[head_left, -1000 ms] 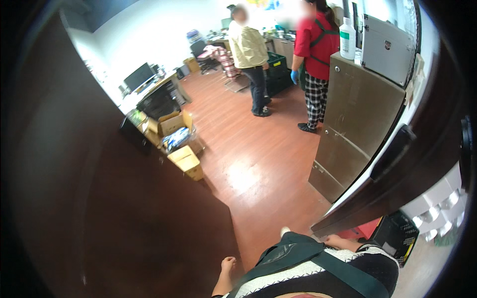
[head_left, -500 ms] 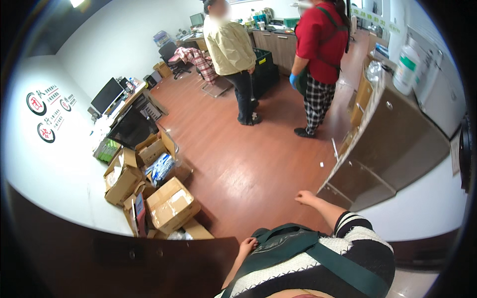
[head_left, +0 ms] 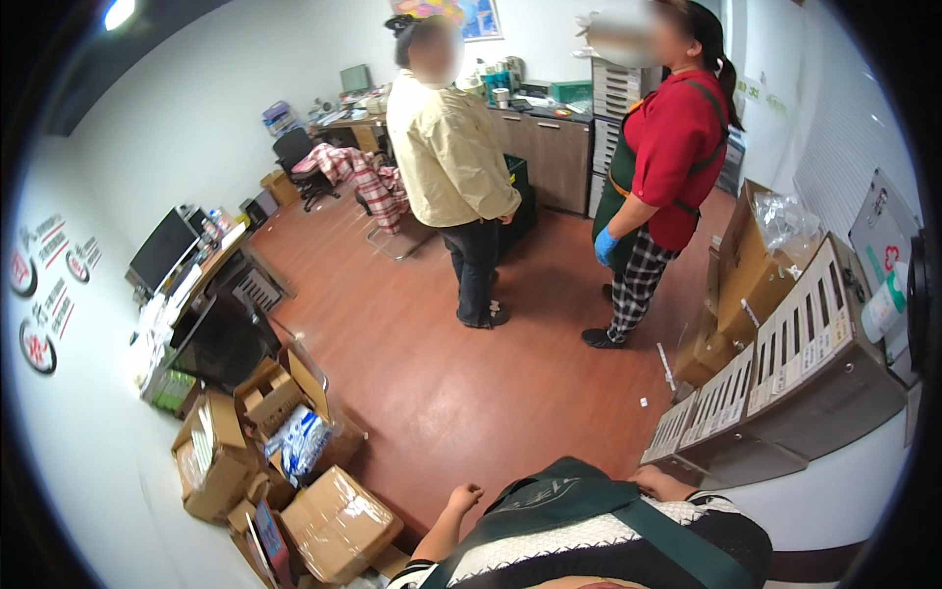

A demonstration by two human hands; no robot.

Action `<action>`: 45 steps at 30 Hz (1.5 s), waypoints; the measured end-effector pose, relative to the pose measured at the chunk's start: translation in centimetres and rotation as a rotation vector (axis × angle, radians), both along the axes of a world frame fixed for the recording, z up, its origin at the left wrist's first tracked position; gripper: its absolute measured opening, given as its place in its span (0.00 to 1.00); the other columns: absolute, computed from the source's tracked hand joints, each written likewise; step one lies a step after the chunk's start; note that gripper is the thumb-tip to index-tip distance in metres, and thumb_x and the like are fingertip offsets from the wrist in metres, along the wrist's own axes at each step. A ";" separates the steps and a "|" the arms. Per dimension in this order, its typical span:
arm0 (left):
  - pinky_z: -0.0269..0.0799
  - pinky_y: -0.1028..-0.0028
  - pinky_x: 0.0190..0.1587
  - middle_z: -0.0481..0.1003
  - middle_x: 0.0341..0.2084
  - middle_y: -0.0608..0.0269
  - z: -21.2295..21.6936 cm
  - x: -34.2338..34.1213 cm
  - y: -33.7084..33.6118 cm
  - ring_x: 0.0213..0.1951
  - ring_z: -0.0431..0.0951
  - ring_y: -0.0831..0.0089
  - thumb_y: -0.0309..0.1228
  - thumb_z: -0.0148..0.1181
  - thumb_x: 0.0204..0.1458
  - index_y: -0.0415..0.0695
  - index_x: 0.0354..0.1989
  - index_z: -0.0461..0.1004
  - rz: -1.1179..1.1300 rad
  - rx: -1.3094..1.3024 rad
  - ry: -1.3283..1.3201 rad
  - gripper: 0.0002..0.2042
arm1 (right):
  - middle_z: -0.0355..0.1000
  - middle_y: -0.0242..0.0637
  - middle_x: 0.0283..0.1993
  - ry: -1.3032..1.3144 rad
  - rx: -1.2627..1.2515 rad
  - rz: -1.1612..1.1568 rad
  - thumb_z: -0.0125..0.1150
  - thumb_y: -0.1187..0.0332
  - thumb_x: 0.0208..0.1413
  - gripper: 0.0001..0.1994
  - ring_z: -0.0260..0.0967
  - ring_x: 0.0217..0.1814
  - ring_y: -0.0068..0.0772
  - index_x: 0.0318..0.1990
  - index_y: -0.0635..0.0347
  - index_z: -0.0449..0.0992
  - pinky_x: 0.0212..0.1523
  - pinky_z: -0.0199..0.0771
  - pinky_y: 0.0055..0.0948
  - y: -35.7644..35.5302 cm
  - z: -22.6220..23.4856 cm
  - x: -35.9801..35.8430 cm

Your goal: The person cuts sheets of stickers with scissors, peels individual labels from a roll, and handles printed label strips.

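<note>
My left hand hangs low in front of my striped top and dark green apron, fingers curled in, with nothing in it. Closest to it is a sealed cardboard box on the floor. My right hand shows only partly at my side, close to the lowest grey drawer unit. It does not appear to hold anything, and its fingers are hidden.
Two people stand ahead on the wooden floor: one in a yellow shirt, one in a red top with a blue glove. Open cardboard boxes and a desk with monitors line the left wall. Drawer units and boxes stand at the right.
The view has moved past a dark door panel and further into the room. The two standing people and the boxes on the left are now closer. My left hand stays curled.
</note>
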State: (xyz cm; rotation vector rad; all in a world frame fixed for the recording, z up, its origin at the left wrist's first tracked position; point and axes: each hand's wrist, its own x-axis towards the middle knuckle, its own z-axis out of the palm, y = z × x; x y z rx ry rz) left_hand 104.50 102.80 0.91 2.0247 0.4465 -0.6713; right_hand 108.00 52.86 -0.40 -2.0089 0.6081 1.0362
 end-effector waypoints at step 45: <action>0.66 0.73 0.40 0.74 0.32 0.56 -1.5 82.7 -6.8 0.36 0.74 0.69 0.42 0.52 0.51 0.40 0.38 0.73 -0.337 -0.282 -0.026 0.17 | 0.70 0.34 0.30 -0.912 0.831 -0.340 0.51 0.65 0.54 0.11 0.68 0.29 0.22 0.42 0.58 0.69 0.32 0.70 0.23 7.3 30.9 105.9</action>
